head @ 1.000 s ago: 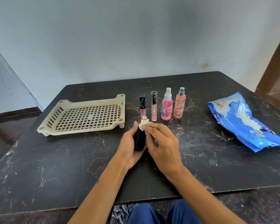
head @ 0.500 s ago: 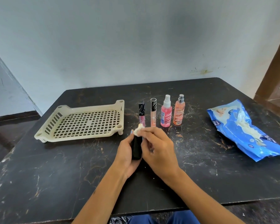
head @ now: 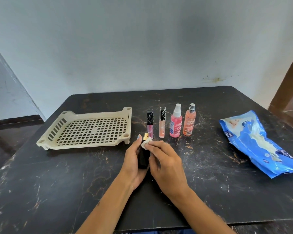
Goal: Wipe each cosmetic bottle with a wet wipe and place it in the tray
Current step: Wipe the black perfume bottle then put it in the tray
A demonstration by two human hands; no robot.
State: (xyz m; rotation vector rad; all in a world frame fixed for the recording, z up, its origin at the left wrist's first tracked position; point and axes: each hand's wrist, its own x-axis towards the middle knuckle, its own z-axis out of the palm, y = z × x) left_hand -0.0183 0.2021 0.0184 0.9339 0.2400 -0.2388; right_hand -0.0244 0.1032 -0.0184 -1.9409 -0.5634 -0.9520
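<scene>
Left hand: I see my left hand [head: 134, 162] wrapped round the small black glass bottle with the gold spray top [head: 143, 157], holding it upright just above the table.
Right hand: my right hand [head: 166, 163] pinches a crumpled white wet wipe [head: 146, 143] at the fingertips and presses it on the bottle's shoulder, just under the gold top.
Just past the fingertips: four upright bottles in a row, none touching the hands: a pink lip-gloss tube with a black cap [head: 150, 123], a peach gloss tube with a black-and-white striped cap [head: 162, 122], a pink spray bottle with a white nozzle [head: 175, 121], an orange spray bottle with a silver nozzle [head: 189, 120].
Left of my left hand: the cream perforated plastic tray [head: 125, 135], nothing in it, near the gloss tubes but apart.
Far right of my right hand: the blue crinkled wet-wipe pack [head: 260, 142], lying flat, well apart.
Under everything: the black marbled tabletop [head: 74, 174].
</scene>
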